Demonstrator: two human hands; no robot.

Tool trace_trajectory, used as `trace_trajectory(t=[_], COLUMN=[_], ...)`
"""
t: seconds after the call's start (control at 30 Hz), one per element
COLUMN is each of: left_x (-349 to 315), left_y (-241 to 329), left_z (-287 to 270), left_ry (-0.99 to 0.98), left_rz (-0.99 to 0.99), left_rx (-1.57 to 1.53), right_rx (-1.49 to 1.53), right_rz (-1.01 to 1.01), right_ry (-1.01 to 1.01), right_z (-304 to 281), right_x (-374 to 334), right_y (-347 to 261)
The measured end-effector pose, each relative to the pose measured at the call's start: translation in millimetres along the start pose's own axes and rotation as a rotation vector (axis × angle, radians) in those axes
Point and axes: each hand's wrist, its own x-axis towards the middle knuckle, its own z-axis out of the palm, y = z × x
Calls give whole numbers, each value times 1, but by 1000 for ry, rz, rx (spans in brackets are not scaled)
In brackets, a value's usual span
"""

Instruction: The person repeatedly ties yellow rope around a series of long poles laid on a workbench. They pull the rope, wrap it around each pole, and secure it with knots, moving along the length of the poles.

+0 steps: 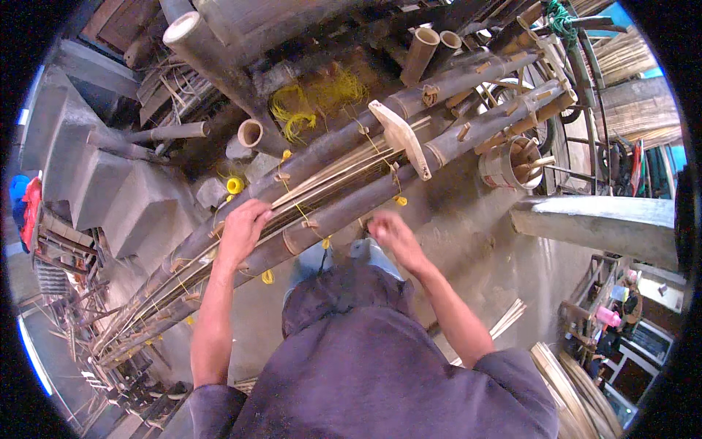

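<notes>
Before me a frame of two long bamboo poles runs slantwise, with thin bamboo strips lying lengthwise between them. My left hand is over the frame, its fingers closed at the near end of a pale strip. Yellow cords cross the strips and hang in small bundles along the poles. Farther right, a pale wooden board sits across the frame with strips reaching it. My right hand hovers on the near side of the near pole, smeared by motion, so its fingers are unclear.
Concrete steps rise at the left. Beyond the frame lie a tangle of yellow cord, a yellow spool and upright bamboo tubes. A bucket with bamboo pieces and a concrete ledge stand at the right.
</notes>
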Motion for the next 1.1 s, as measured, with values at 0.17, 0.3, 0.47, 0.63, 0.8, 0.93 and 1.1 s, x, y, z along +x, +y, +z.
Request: trace_trajectory(t=[0.17,0.3,0.47,0.63,0.8,0.93,1.1], left_x=[11,13,15,-10,-9,8,-11], left_y=[9,9,17,28,19,33,18], left_z=[26,25,43,72,63,73,69], left_ry=[-43,-52,55,445,450,297,392], left_rz=[-93,-109,-165,-186,-121,-87,-77], left_rx=[-39,-64,2,-170,-64,-52,2], right_rx=[-365,98,-503,-1130,-973,-1176,-223], right_rz=[334,248,-47,-906,-793,-500,-148], right_ry=[-172,-206,-539,-709,-716,-738,-598], right_z=[-3,71,81,131,210,128,153], right_x=[-72,-14,25,88,178,260,112], right_y=[46,17,-40,-267,-262,-116,-151])
